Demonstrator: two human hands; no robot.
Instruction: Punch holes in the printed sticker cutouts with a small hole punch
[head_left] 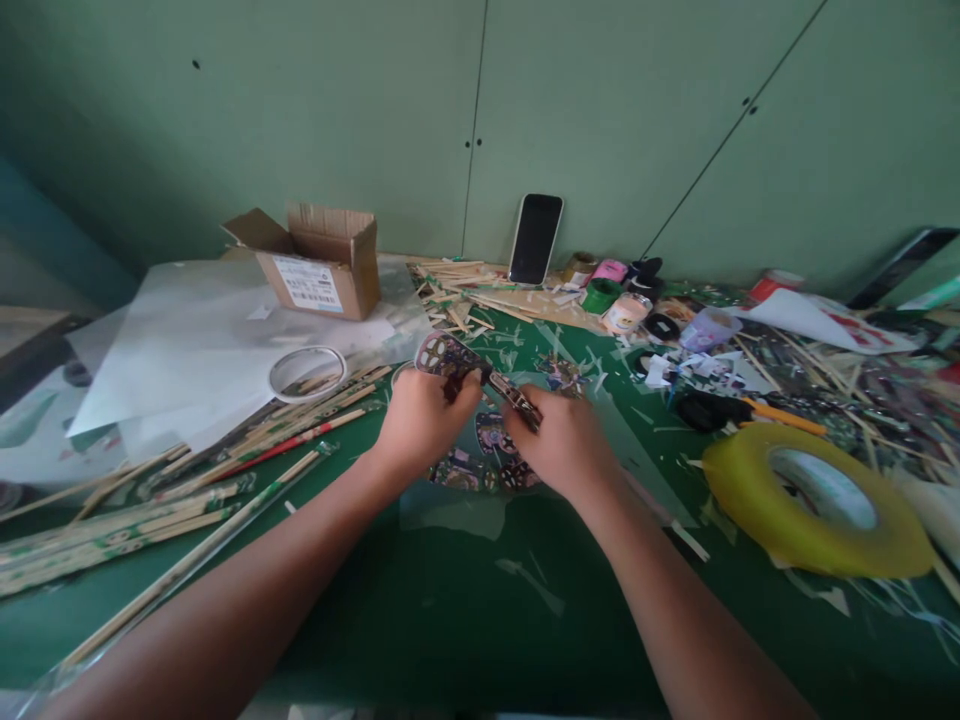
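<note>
My left hand [418, 418] and my right hand [561, 447] meet over the middle of the green table [420, 610]. Together they grip a small dark patterned cut-out piece [450, 357] with a rounded pinkish end and a narrow strip running toward my right hand. The left fingers pinch it just below the rounded end. The right fingers close on the strip's other end. More patterned cut-out pieces [480, 455] lie on the table under and between the hands.
Bamboo sticks [187, 500] lie to the left. A tape ring [306, 372] and an open cardboard box [319, 262] rest on white sheets. A phone [535, 238] leans on the wall. A big yellow tape roll [814, 495], small jars and scraps crowd the right.
</note>
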